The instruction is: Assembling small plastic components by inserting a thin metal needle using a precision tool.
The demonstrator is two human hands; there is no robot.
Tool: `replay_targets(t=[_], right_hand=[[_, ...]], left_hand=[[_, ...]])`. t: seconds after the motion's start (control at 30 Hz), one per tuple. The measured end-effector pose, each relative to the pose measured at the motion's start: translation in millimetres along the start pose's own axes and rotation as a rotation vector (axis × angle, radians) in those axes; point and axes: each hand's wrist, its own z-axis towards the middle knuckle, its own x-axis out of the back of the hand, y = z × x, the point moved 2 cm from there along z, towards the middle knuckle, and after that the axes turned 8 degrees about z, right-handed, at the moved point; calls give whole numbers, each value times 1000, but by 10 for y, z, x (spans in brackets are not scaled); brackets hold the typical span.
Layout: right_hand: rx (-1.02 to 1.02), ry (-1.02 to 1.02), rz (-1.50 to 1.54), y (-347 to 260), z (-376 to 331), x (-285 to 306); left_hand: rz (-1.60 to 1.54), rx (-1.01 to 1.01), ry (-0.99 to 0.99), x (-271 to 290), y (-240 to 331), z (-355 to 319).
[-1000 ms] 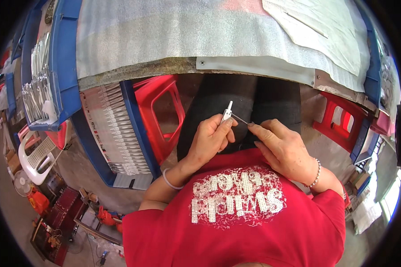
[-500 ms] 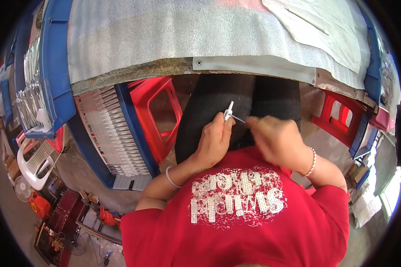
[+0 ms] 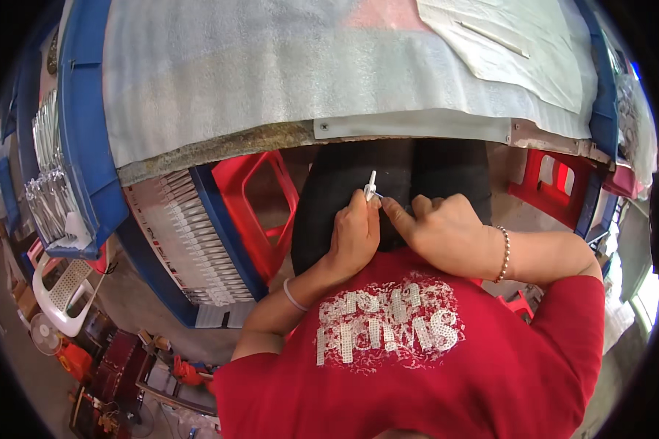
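Observation:
Over my lap, in front of the table edge, my left hand (image 3: 355, 233) pinches a small white tapered plastic piece (image 3: 372, 180) between thumb and fingertips, its narrow tip pointing up and away from me. Beside it on the right, my right hand (image 3: 448, 228) is closed, with its index finger reaching to a thin metal rod (image 3: 378, 194). That rod meets the side of the white piece just above my left thumb. Most of the rod is hidden by the right fingers, and its far end cannot be made out.
A table covered with a grey-white foam sheet (image 3: 256, 73) lies ahead, with a white cloth (image 3: 542, 73) and a thin stick (image 3: 494, 38) on it. Blue crates hold silvery pieces (image 3: 55, 205) and rows of white parts (image 3: 198, 241) at left. Red stools (image 3: 260, 212) stand below.
My right hand has moved left, bringing its index finger close to the white piece, so less of the rod shows. The left hand keeps its pinch. The view has shifted slightly.

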Motion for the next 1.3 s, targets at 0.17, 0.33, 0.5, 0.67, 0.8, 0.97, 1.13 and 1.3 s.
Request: replay_targets(t=[0.17, 0.33, 0.5, 0.67, 0.8, 0.97, 1.13, 1.3], right_hand=[[-242, 196, 678, 181, 29, -137], [-573, 120, 1456, 251, 17, -334], [-258, 148, 800, 7, -93, 107], [-155, 269, 624, -14, -206, 160], [-195, 322, 551, 1, -227, 134], [-191, 296, 569, 25, -258, 59], [-189, 305, 554, 86, -224, 34], [-392, 221, 851, 237, -141, 14]], left_hand=[[42, -47, 108, -5, 13, 63], [89, -40, 127, -41, -67, 25], [-428, 162, -11, 21, -26, -32], [-738, 399, -245, 191, 113, 162], [-674, 354, -242, 150, 53, 187], [-670, 338, -224, 119, 55, 142], [-581, 293, -174, 72, 56, 140], [-97, -67, 67, 47, 103, 134]])
